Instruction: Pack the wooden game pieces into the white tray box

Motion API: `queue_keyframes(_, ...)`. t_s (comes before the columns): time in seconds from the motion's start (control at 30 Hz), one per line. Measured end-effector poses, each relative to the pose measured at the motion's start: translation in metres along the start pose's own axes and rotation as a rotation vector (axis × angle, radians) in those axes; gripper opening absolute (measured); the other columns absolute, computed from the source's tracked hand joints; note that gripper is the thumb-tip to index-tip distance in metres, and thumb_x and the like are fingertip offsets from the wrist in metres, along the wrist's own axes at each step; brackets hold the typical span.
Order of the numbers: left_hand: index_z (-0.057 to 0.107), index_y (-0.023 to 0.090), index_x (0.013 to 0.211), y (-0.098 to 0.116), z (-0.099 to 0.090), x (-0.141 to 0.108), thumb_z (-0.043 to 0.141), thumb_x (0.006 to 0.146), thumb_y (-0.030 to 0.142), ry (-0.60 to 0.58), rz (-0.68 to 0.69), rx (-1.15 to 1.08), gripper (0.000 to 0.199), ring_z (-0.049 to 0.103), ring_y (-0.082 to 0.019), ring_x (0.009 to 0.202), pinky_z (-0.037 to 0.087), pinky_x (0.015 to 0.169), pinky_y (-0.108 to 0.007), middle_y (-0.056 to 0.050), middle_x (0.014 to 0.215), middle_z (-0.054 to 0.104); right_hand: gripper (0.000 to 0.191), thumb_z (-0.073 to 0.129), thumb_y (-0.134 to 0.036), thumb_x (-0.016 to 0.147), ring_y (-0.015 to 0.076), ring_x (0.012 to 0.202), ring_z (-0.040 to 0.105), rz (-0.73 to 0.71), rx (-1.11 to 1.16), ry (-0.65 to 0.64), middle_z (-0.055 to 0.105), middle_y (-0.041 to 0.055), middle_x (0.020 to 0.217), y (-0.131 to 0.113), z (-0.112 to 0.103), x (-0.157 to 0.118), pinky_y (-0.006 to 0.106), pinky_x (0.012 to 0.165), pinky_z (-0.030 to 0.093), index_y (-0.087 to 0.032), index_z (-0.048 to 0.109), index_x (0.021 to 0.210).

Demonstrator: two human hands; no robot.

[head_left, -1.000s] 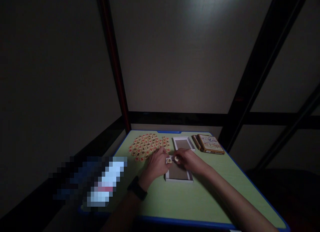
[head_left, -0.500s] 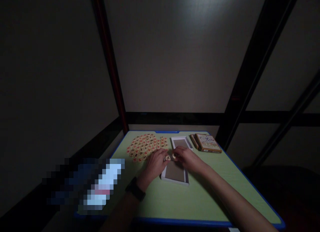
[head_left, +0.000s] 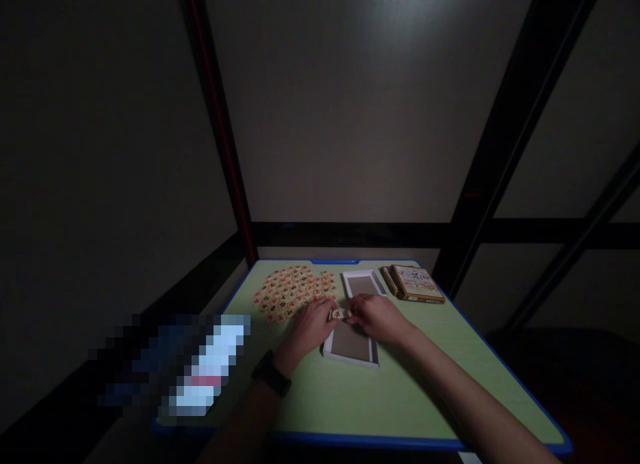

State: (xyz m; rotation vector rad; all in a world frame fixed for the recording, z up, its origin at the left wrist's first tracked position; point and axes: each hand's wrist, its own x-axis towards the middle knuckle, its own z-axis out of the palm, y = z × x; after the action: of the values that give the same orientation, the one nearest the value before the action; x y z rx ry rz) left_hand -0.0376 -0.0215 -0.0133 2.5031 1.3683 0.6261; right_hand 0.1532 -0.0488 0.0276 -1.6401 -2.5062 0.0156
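Observation:
Over the far end of an open white box tray (head_left: 351,362) my two hands come together, fingertips nearly meeting. A round pale Chinese chess piece (head_left: 338,314) with a dark character shows at the fingertips of my left hand (head_left: 313,321), which are closed on it. My right hand (head_left: 375,314) is pinched just to the right, a sliver of pale piece at its fingertips, mostly covered by the fingers. To the left, several Chinese chess pieces (head_left: 287,292) with red and black characters lie spread out flat on the table.
A second white box part (head_left: 364,275) lies beyond my hands. Two printed boxes (head_left: 417,283) sit at the far right of the green table (head_left: 425,397) with its blue edge. A blurred-out bright patch (head_left: 213,357) is at the left edge. Walls stand behind and at the left.
My right hand has moved slightly left, bringing its pinched piece up to the one at my left hand. The gap between them has closed; the left hand has barely moved.

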Motion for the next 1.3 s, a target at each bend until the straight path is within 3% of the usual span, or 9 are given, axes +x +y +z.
queue_keyframes(0.2,0.065,0.023,0.102,0.001,0.005,0.002,0.061,0.085,0.024,0.024,-0.055,0.037,0.018,0.064,-0.022,0.103,0.047,0.091,-0.031,-0.006,0.105,0.070,0.016,0.064,-0.032,0.087,0.0219,0.085,0.068,-0.043,0.017,-0.061,0.074,0.0106,0.093,-0.001,0.002,0.000,0.027,0.066,0.036,-0.017,0.069,0.093)
queue_keyframes(0.9,0.066,0.021,0.089,0.000,0.010,0.002,0.059,0.082,0.016,0.057,-0.007,-0.045,0.011,0.063,-0.020,0.100,0.047,0.091,-0.032,-0.005,0.098,0.069,0.011,0.064,-0.028,0.085,0.0210,0.080,0.068,-0.075,0.063,-0.030,0.075,0.0089,0.088,0.000,0.009,0.001,0.027,0.064,0.036,-0.018,0.070,0.088)
queue_keyframes(1.13,0.063,0.020,0.097,0.001,0.010,0.001,0.062,0.078,0.012,0.076,-0.023,-0.065,0.021,0.063,-0.022,0.101,0.047,0.092,-0.034,-0.006,0.101,0.069,0.013,0.066,-0.030,0.085,0.0220,0.080,0.068,-0.077,0.060,-0.020,0.075,0.0097,0.087,0.000,0.008,0.001,0.027,0.063,0.035,-0.017,0.069,0.087)
queue_keyframes(1.3,0.061,0.020,0.093,0.000,0.012,0.002,0.064,0.074,0.010,0.079,-0.024,-0.102,0.022,0.062,-0.022,0.102,0.047,0.093,-0.033,-0.006,0.100,0.068,0.016,0.065,-0.032,0.087,0.0224,0.081,0.068,-0.071,0.065,-0.033,0.074,0.0105,0.088,0.001,0.009,0.001,0.027,0.065,0.036,-0.017,0.069,0.090)
